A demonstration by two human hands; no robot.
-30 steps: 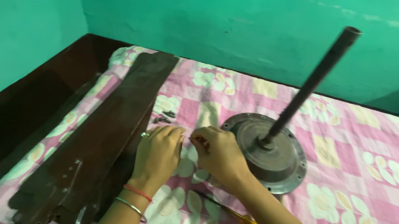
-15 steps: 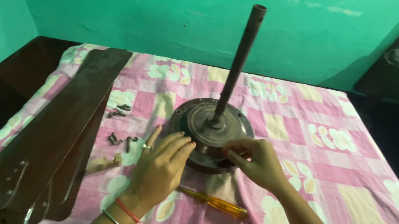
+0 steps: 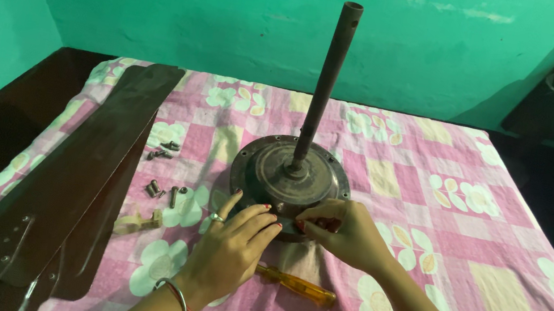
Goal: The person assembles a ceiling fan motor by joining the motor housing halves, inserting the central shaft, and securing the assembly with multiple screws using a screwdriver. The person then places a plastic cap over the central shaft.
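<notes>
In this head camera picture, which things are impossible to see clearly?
- Head view: near rim of the fan motor housing is hidden by the left hand and right hand.
- What the right fingertips pinch: hidden by the fingers.
- Fan blades: near ends cut off by the bottom edge.
- Screws: too small to tell their type.

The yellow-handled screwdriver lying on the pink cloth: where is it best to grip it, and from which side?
Grip the yellow-handled screwdriver by its thick handle, coming from above. It lies flat on the pink checked cloth between both wrists, handle pointing right, uncovered, likely easiest for the right hand.
</notes>
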